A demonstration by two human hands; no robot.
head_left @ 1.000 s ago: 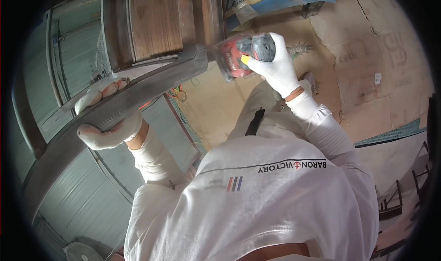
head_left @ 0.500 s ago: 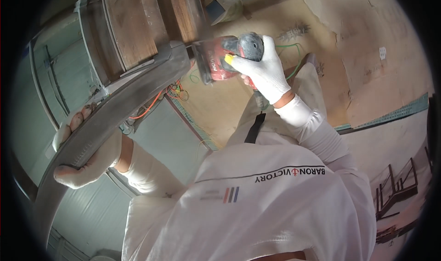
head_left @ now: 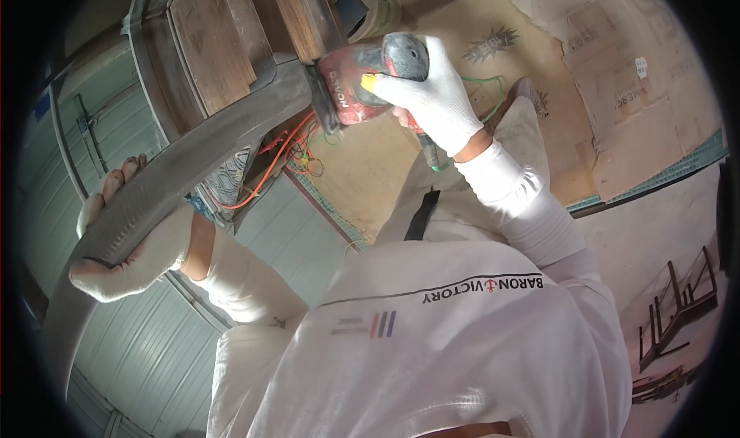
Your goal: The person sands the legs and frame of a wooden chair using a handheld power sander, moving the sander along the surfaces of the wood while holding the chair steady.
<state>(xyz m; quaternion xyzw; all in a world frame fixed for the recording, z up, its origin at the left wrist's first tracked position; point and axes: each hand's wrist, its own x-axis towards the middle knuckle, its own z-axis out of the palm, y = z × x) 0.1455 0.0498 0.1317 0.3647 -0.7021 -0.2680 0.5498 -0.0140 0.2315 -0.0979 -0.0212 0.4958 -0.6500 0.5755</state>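
A long curved grey handrail sweeps from the lower left up to the centre. My left hand, in a white glove with bare fingertips, wraps around it, thumb on the near side and fingers over the far side. In my right hand, gloved in white with a yellow thumb tip, is a dusty red and grey power sander. Its dark flat pad stands on edge against or very close to the rail's upper end; exact contact is hard to make out.
Brown wooden panels in a grey frame rise beyond the rail. Orange and green cords hang under it. Cardboard sheets cover the floor at right. Grey ribbed panelling lies below left, and dark metal railing at far right.
The sander and my right hand have shifted slightly left and up in view, and the pad sits closer to the rail's end. My left hand keeps its hold on the rail.
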